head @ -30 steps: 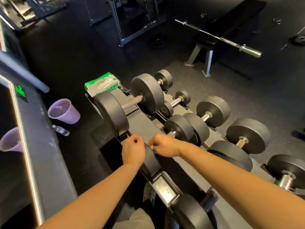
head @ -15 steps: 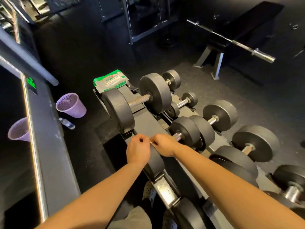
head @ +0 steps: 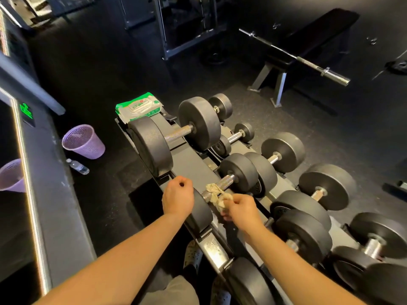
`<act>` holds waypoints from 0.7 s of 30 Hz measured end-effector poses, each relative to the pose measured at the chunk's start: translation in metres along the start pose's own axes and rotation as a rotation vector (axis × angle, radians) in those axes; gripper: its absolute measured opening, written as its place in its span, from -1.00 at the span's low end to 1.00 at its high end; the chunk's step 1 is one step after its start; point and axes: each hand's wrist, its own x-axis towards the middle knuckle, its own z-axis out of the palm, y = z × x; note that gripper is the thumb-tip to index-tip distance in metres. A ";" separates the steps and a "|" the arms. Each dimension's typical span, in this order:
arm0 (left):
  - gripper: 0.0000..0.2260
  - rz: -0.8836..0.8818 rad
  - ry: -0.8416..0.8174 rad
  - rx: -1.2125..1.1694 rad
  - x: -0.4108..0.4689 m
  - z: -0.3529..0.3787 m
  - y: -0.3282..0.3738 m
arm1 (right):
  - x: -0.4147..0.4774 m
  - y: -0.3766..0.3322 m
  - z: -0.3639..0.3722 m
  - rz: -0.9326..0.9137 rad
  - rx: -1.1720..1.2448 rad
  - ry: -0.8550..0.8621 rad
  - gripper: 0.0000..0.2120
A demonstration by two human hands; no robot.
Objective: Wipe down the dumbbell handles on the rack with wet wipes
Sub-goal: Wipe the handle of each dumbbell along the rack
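A dirty crumpled wet wipe point(head: 217, 193) is draped over the knurled metal handle point(head: 225, 181) of a dumbbell on the top rail of the rack point(head: 189, 164). My right hand point(head: 241, 209) pinches the wipe's lower end, just in front of the handle. My left hand point(head: 178, 195) is curled on the near black plate point(head: 201, 211) of that same dumbbell. A green pack of wet wipes point(head: 139, 106) lies at the rack's far end, behind a larger dumbbell point(head: 176, 135).
Several more black dumbbells point(head: 326, 188) fill the lower rails to the right. A purple mesh bin point(head: 82, 142) and a water bottle point(head: 78, 166) stand on the floor at left beside a mirror ledge. A bench with a barbell point(head: 297, 58) stands at the back right.
My right hand has pulled back off the handle toward me, uncovering the wipe wrapped on the bar. My left hand stays on the near plate. The camera has shifted slightly.
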 end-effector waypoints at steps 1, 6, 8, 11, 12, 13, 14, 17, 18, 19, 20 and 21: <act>-0.76 -0.003 0.001 0.005 0.000 0.000 0.000 | -0.002 -0.001 0.005 0.174 0.182 -0.019 -0.85; -0.76 -0.002 0.018 0.021 0.000 0.001 -0.001 | -0.006 -0.004 0.039 0.188 0.160 -0.053 -0.82; -0.76 0.001 0.032 0.038 0.000 0.002 -0.001 | -0.004 -0.001 0.044 0.094 0.062 -0.026 -0.64; -0.75 -0.001 0.037 0.045 0.001 0.003 0.000 | 0.002 -0.003 0.033 0.065 -0.089 -0.068 -0.61; -0.75 0.003 0.034 0.042 0.001 0.003 -0.001 | 0.003 -0.006 0.028 0.063 -0.189 -0.112 -0.63; -0.75 0.005 0.029 0.042 0.001 0.002 -0.001 | 0.004 -0.012 0.022 0.052 -0.270 -0.156 -0.66; -0.75 0.008 0.025 0.041 0.002 0.002 -0.001 | 0.005 -0.019 0.017 0.024 -0.307 -0.189 -0.70; -0.75 0.010 0.011 0.023 0.002 0.001 -0.002 | 0.007 -0.049 0.000 -0.190 -0.225 -0.140 -0.78; -0.75 0.007 0.009 0.017 0.001 0.002 -0.002 | 0.010 -0.058 -0.006 -0.317 -0.290 -0.072 -0.78; -0.75 0.003 0.011 0.017 0.001 0.002 -0.002 | 0.014 -0.065 -0.010 -0.464 -0.429 -0.009 -0.78; -0.75 0.004 0.017 0.025 0.001 0.002 -0.002 | 0.018 -0.070 -0.014 -0.603 -0.593 0.013 -0.77; -0.74 0.008 0.024 0.037 0.001 0.002 -0.002 | 0.021 -0.075 -0.015 -0.708 -0.742 -0.032 -0.76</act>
